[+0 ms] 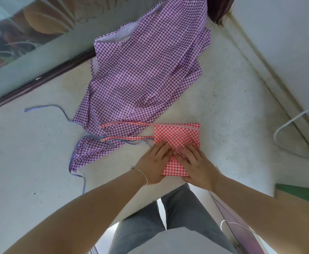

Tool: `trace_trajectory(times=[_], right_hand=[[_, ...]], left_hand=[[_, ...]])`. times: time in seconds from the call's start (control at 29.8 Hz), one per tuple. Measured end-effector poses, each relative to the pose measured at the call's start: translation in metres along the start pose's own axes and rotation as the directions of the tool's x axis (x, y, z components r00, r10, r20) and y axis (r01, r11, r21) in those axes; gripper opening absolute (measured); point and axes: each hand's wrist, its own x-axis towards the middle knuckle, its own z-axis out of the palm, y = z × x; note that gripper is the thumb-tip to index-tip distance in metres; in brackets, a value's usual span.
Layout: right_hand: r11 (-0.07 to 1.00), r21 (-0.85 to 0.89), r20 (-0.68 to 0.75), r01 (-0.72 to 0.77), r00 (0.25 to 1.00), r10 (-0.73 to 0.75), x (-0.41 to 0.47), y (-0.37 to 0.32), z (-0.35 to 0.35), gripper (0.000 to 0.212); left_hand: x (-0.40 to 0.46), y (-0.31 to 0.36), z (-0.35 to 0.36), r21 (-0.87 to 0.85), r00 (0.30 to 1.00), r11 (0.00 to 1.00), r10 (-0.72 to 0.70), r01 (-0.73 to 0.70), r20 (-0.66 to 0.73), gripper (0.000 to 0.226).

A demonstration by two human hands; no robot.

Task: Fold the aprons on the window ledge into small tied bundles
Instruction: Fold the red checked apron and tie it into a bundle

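Grey trousers (177, 222) fill the bottom of the view, below the near edge of the ledge (30, 153). Both forearms reach forward onto that pale, speckled surface. On it lies the red apron (175, 136), folded into a narrow strip running away from the person, with 2 red ties (126, 123) trailing off to the left across the purple apron (142, 74). Left hand (154, 162), a thin bracelet (142, 174) on its wrist, lies flat with fingers straight, pressing the strip's left side. Right hand (196, 165) presses beside it in the same flat way, fingertips nearly meeting the left's at the middle of the strip. Neither hand grips anything. Unfolded and rumpled, the purple apron spreads from the window (21, 43) down toward the hands, its striped ties (45, 107) loose on the ledge. A white cable (293, 121) curves along the right wall.
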Motion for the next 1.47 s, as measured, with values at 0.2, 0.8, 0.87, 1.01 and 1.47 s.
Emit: trace_trajectory(times=[0.2,0.8,0.87,1.01,1.47], right_hand=[[0.975,0.172,-0.027,-0.141,0.989,0.147,0.002,-0.003,-0.033,0.054],[0.606,0.229,0.494,-0.762,0.628,0.602,0.089,0.045,-0.095,0.076],[0.706,-0.010,0.410,-0.708,0.641,0.648,0.089,0.044,-0.096,0.082],[0.690,0.198,0.498,-0.696,0.678,0.541,0.089,0.028,-0.102,0.078],[0.111,0.935,0.328,-0.336,0.941,0.085,0.125,-0.087,-0.187,0.051]], left_hand=[[0.004,-0.008,-0.038,-0.288,0.994,0.953,-0.107,0.097,-0.020,0.045],[0.039,0.047,-0.060,-0.878,0.260,-0.174,-0.914,0.445,0.312,0.044],[0.036,0.050,-0.061,-0.833,0.400,-0.447,-0.733,0.326,0.550,0.043],[0.023,0.049,-0.067,-0.693,0.602,-0.705,-0.490,0.151,0.630,0.061],[-0.088,-0.007,-0.150,-0.947,0.486,-0.231,-0.868,-0.222,0.098,0.115]])
